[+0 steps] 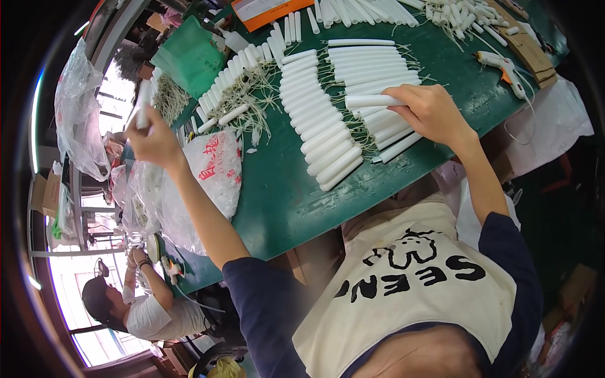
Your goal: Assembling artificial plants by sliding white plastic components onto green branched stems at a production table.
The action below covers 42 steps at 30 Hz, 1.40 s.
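Note:
My right hand [436,112] pinches the end of a white tube [368,101] and holds it over the right-hand row of white tubes [372,68]. To the left of that row lies a second column of white tubes [312,113], packed side by side, with thin pale wires between the two. At the far left my left hand [153,140] is raised and closed around another white tube [144,104], which points upward. Below this tube's far end, a bundle of pale wires [169,97] rests near the table's left edge.
The green table [277,214] also bears a plastic bag [211,170], a green bag [195,53], an orange box [268,12] and more tubes [365,11] at the back. A glue gun [504,70] with a cable lies at right. Another person [154,309] sits at lower left.

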{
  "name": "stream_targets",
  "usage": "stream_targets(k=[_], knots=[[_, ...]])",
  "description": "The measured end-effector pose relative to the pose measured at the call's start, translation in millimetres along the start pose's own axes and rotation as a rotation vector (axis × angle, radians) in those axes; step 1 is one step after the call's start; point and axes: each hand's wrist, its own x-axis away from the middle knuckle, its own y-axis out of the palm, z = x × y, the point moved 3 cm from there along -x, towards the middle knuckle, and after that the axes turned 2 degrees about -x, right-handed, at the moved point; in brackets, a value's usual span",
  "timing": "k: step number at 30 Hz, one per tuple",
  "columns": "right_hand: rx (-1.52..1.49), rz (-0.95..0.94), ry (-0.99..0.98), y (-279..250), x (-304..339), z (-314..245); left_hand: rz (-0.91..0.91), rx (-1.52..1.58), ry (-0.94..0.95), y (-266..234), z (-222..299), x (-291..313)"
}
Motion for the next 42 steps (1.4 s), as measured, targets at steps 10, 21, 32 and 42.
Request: stream_targets(k=[10,21,32,42], knots=[[-0.112,0.161,0.01,-2.8,-0.8,7.9,-0.536,0.771,-0.151,-1.7,32.0,18.8],[-0.542,0.028,0.224,-16.8,-24.6,-15.9,-1.056,1.161,-0.255,11.8,151.2,87.0],[-0.572,0.297,0.15,-26.2,-22.7,11.7,-1.29,0.628,0.024,21.3,110.5,133.2],[-0.411,0.158,0.256,12.5,-27.1,12.5,-1.039,1.021,-0.312,20.8,112.2,113.1]])
